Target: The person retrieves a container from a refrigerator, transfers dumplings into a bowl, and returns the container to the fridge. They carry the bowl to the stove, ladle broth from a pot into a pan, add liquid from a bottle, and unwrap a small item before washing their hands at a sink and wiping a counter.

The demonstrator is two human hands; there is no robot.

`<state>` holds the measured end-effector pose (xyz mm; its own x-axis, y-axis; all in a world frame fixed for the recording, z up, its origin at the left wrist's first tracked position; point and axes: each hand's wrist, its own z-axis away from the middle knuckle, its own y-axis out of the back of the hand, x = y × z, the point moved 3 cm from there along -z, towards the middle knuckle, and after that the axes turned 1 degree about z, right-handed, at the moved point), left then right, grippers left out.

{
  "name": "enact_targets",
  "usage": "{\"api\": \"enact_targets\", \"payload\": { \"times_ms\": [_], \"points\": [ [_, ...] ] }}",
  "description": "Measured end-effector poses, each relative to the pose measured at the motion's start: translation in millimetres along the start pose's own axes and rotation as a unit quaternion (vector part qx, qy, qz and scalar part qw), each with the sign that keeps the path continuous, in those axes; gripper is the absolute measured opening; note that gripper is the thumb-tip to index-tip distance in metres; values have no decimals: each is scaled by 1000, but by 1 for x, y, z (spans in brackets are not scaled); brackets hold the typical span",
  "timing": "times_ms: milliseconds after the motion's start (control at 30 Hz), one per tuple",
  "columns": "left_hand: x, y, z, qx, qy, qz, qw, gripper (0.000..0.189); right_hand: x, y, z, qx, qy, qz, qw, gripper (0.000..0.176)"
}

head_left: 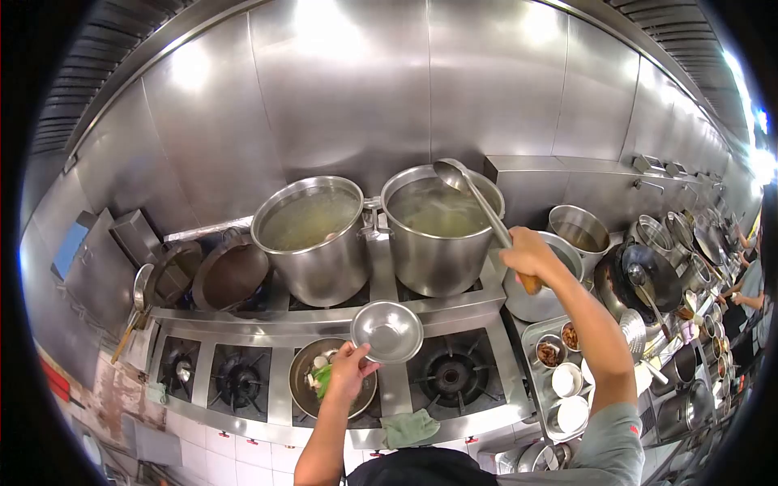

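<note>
My left hand (350, 373) grips the rim of an empty-looking metal bowl (387, 332), tilted above the stove. Beneath and left of it, a pan (302, 387) on a burner holds pale pieces and green leaves. My right hand (531, 257) is closed around the wooden-ended handle of a long ladle (486, 207). The ladle's head hangs over the right stockpot (442, 257), which holds steaming, cloudy yellowish liquid. Beside it stands the left stockpot (320, 271), filled with similar liquid.
Bare burners (451, 373) flank the pan. A green cloth (409, 428) lies on the stove's front edge. At right are a lidded pot, a wok (648, 279) and a tray with small bowls (571, 415). Other people's arms (741, 298) show far right.
</note>
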<state>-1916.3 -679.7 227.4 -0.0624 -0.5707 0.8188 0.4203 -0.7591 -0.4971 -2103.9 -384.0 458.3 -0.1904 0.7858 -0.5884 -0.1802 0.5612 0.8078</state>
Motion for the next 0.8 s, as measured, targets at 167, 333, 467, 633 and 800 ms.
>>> {"api": "enact_targets", "payload": {
  "times_ms": [167,333,467,633,800],
  "points": [
    [-1,-17,11,18,10,-9,1000,10,30,1,-53,-78,-44,-98,991,15],
    [0,-15,24,32,9,-38,999,10,40,0,-68,-222,-117,-485,838,12],
    [-11,-6,31,52,9,-63,997,10,41,4,-72,-282,-140,-668,674,30],
    [-28,-11,53,77,39,-53,995,9,30,24,-64,-313,-149,-736,582,36],
    [-58,-6,62,106,79,-29,991,8,19,33,-55,-302,-173,-754,557,33]
  ]
}}
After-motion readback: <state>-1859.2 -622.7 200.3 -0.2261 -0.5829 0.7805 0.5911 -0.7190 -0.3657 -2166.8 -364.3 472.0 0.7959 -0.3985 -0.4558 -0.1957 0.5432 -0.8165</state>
